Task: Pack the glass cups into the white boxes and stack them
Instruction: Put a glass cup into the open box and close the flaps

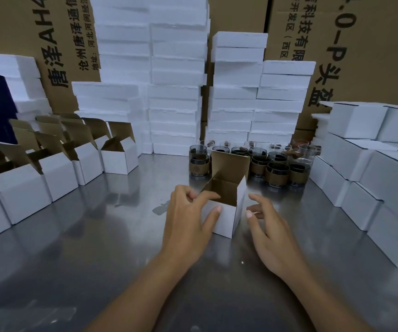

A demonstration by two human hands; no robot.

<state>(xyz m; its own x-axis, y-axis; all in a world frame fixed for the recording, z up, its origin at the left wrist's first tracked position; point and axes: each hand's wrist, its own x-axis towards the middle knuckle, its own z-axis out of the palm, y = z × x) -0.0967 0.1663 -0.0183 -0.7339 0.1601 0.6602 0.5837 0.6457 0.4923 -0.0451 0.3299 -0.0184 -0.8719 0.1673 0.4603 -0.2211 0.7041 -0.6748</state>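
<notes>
A small white box [226,218] stands open on the steel table [97,248] in front of me, its brown lid flap upright. My left hand [188,216] holds the box's left side, thumb on the front face and fingers at the rim. My right hand [267,226] hovers just right of the box with relaxed fingers, touching nothing. Behind the box stand several glass cups [277,173] with brown sleeves. I cannot see inside the box.
A row of open white boxes [61,173] runs along the left. Closed white boxes [365,178] are stacked on the right. Tall piles of flat white boxes [176,92] and brown cartons [360,44] fill the back.
</notes>
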